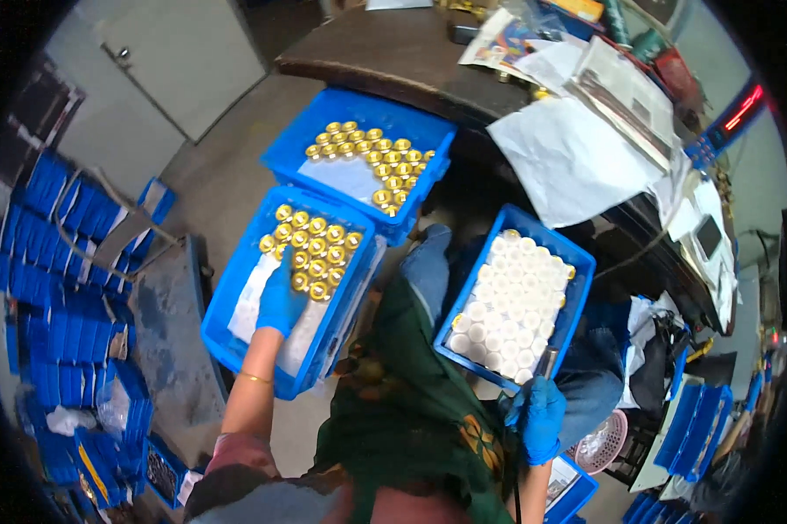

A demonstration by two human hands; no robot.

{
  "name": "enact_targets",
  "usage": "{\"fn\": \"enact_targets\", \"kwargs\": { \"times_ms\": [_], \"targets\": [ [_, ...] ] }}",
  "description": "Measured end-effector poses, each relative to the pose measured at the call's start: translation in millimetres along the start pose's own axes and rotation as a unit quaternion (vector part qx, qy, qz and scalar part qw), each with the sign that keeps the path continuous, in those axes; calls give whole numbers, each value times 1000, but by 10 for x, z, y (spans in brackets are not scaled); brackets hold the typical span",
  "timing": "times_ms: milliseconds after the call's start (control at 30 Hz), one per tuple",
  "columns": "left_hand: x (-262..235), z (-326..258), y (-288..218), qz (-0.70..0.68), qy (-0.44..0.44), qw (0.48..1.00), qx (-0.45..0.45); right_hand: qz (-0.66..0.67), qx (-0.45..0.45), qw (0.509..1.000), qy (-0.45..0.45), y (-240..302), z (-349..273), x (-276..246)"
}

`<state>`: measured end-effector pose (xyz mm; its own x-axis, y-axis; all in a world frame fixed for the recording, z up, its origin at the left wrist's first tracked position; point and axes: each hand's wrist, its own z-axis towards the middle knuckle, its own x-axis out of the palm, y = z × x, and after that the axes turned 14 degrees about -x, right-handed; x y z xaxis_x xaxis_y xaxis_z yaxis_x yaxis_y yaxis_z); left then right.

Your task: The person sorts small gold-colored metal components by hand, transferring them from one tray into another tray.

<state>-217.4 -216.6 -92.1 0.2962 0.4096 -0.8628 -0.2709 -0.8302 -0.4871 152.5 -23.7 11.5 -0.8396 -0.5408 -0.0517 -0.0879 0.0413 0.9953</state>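
Observation:
My left hand [280, 301], in a blue glove, reaches down into a blue bin [227, 293] at the left. Its fingers are at the edge of the rows of round brass-coloured fittings [317, 249]; blur hides whether they grip one. White sheet lining shows beside the fittings. In my right hand [540, 421], also gloved, is a slim tool with a metal tip [547, 360], closed fingers around it. A thin dark cord hangs below that hand. The tool's tip is by the near corner of another blue bin [583, 301], filled with white round-topped pieces [507, 306], a few brass rims showing.
Beyond the left bin, another blue bin [289, 144] holds more brass fittings. A dark worktable [376, 57] carries papers [577, 157] and a red-lit display [734, 113]. Stacked blue trays [62, 323] line the left side. A pink basket [605, 441] sits at the right.

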Motion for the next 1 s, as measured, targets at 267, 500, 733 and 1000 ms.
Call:
{"fn": "enact_targets", "kwargs": {
  "times_ms": [267, 500, 733, 1000],
  "targets": [
    [154, -687, -1351, -235, 196, 936, 174, -26, 110, 990, 86, -96, 32, -11],
    [894, -1467, -2074, -205, 453, 752, 434, -286, -316, 877, 221, -234, 132, -107],
    [1265, -1279, -1554, -24, 418, 776, 473, -452, -69, 853, 250, -1199, 826, -408],
    [1280, -1380, -1374, -329, 608, 722, 37, -511, 10, 787, 346, -1623, 1183, -218]
  ]
}}
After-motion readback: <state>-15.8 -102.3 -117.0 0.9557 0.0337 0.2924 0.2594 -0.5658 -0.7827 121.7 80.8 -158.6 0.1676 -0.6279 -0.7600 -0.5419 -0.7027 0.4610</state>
